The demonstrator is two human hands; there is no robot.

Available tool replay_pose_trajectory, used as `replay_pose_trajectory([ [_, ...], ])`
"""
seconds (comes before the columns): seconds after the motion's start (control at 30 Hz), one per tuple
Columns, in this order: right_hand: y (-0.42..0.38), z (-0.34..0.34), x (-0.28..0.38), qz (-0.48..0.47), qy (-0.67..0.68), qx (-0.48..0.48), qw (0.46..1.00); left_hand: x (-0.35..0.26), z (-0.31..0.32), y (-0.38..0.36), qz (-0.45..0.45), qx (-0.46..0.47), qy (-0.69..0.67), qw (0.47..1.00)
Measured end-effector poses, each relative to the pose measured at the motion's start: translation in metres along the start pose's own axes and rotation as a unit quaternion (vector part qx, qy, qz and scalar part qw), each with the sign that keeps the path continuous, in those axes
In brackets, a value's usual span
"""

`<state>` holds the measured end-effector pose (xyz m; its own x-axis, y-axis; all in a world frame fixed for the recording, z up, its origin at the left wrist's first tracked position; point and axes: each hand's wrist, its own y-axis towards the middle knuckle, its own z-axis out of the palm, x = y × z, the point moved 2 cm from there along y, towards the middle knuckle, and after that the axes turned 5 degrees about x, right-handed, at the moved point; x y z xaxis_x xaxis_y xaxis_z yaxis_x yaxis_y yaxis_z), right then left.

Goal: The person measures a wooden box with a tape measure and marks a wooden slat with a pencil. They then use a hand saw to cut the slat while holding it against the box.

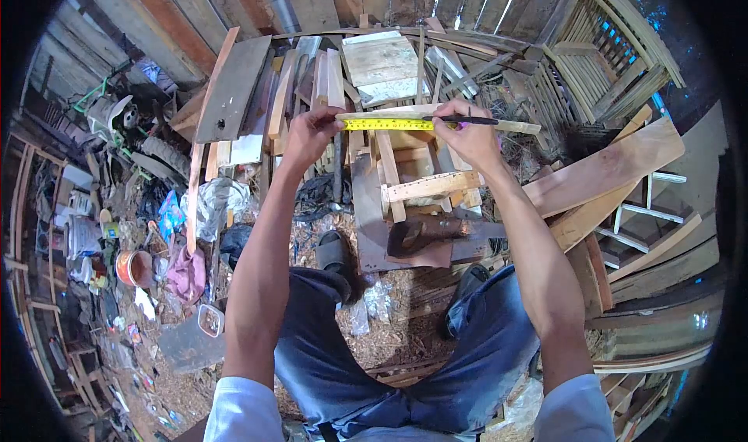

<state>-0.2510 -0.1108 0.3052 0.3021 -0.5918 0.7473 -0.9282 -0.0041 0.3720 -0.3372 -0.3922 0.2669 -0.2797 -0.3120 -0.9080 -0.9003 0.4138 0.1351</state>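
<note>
A yellow tape measure blade (pixel 386 124) is stretched between my two hands along a thin wooden strip (pixel 520 127). My left hand (pixel 313 134) is closed, pinching the left end of the tape against the strip. My right hand (pixel 471 138) is closed on a black pen (pixel 474 119), which lies across the fingers with its tip toward the left, over the tape. The same hand grips the tape and strip; the tape's case is hidden. Below the strip stands a small wooden frame (pixel 436 185) with a crosspiece.
Boards and offcuts lean on the plank wall behind. A wide board (pixel 600 169) lies at the right, near a slatted bamboo piece (pixel 600 60). On the left floor are an orange bucket (pixel 134 268), a pink cloth (pixel 186 274) and a plastic tub (pixel 210 320). Wood shavings cover the ground.
</note>
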Motion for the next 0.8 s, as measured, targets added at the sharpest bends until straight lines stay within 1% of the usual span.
replay_pose_trajectory([
  [0.03, 0.0, -0.001, 0.003, 0.011, -0.008, 0.006, 1.0, 0.003, -0.001, 0.001, 0.0, 0.001, 0.006, 1.0],
  [0.13, 0.0, 0.001, -0.001, -0.035, -0.011, -0.014, 0.999, 0.005, -0.001, 0.002, -0.009, 0.001, 0.012, 1.0],
  [0.33, 0.0, 0.0, 0.0, -0.067, -0.005, -0.033, 0.997, 0.007, -0.001, 0.002, -0.004, -0.001, 0.007, 1.0],
  [0.53, -0.004, -0.009, -0.014, 0.016, 0.069, -0.024, 0.997, 0.008, -0.001, 0.003, -0.007, 0.003, -0.008, 1.0],
  [0.63, -0.005, -0.007, -0.012, -0.02, 0.037, -0.02, 0.999, 0.009, -0.002, 0.003, 0.0, 0.004, -0.001, 1.0],
  [0.73, -0.004, -0.006, -0.014, 0.006, 0.074, -0.014, 0.997, 0.007, -0.003, 0.002, -0.009, 0.008, 0.025, 1.0],
  [0.8, -0.003, -0.006, -0.013, 0.008, 0.067, -0.006, 0.998, 0.009, -0.003, 0.001, -0.012, 0.011, 0.026, 1.0],
])
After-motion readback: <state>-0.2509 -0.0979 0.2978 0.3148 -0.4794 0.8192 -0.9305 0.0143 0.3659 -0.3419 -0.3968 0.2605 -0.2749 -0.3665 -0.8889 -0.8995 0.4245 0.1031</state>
